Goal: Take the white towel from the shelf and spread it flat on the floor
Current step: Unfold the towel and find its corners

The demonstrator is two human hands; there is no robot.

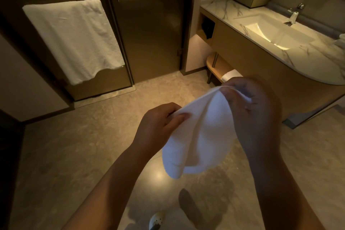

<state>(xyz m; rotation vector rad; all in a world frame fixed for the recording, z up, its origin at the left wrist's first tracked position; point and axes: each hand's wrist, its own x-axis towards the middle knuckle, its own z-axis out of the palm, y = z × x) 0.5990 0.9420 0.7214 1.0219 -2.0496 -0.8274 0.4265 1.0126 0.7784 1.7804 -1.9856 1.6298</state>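
A white towel (197, 136) hangs in the air between my hands, above the stone floor (78, 151). My left hand (158, 125) pinches its upper edge on the left. My right hand (252, 108) grips the same edge higher up on the right. The towel sags in loose folds below both hands, and its lower end is still doubled over. The low wooden shelf (216, 65) under the vanity stands behind my right hand, with another folded white towel (230, 75) lying on it.
A large white towel (74, 39) hangs on the bar of a glass door at the left. The marble vanity with its sink (276, 31) and tap fills the right side. My slippered foot (156, 220) shows at the bottom edge.
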